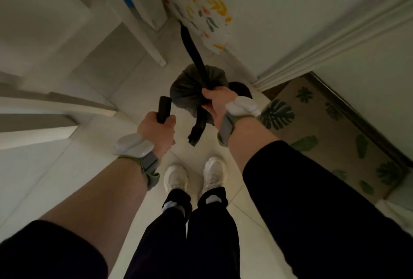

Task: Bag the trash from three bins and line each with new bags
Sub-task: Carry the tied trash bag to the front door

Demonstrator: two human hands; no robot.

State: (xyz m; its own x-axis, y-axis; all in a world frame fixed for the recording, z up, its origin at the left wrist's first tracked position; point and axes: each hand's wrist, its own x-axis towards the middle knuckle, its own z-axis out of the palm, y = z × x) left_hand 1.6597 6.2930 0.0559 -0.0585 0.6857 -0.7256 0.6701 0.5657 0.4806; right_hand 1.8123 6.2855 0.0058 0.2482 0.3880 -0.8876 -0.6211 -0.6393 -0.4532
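A full dark trash bag [190, 86] hangs above the tiled floor, its neck gathered. My right hand [215, 103] grips that gathered neck, and a loose tail of the bag [197, 130] dangles below my fingers. A long black strip [193, 51] runs up and away from my right hand toward the patterned cloth. My left hand [159, 129] holds a black roll [163, 108], apparently new bags, upright in its fist. No bin shows clearly; a dark rounded shape [241, 89] sits behind my right hand.
A white cloth with coloured leaf shapes [201, 3] hangs ahead. A leaf-print mat [324, 126] lies at the right by a white door frame [312, 39]. White furniture [55, 44] stands at the left. My feet in white shoes [194, 176] stand on pale tiles.
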